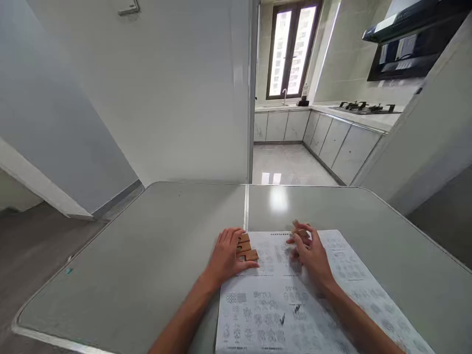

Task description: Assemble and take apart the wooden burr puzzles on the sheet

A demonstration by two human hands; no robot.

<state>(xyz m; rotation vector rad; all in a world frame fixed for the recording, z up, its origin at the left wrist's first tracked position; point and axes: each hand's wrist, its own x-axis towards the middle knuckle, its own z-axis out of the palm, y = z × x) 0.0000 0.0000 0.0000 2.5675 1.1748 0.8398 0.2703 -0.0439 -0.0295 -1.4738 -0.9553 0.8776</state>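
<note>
Several small brown wooden pieces [242, 247] with notches and dark holes lie side by side at the upper left corner of a printed paper sheet [254, 314]. My left hand [227, 255] is curled round their left side, its thumb along the near edge and its fingers at the far edge. Above the sheet's top edge, my right hand [310, 251] pinches a wooden piece [301, 232] between thumb and fingers. Those fingers partly cover it, and its exact shape is blurred. Rows of small grey patterned figures are printed on the sheet.
The paper lies on a grey-green table [147, 275] with a pale rim and a seam down its middle. A white door [184, 98] stands behind the table. Past the doorway are kitchen cabinets [332, 140], a gas stove [363, 107] and a window [293, 49].
</note>
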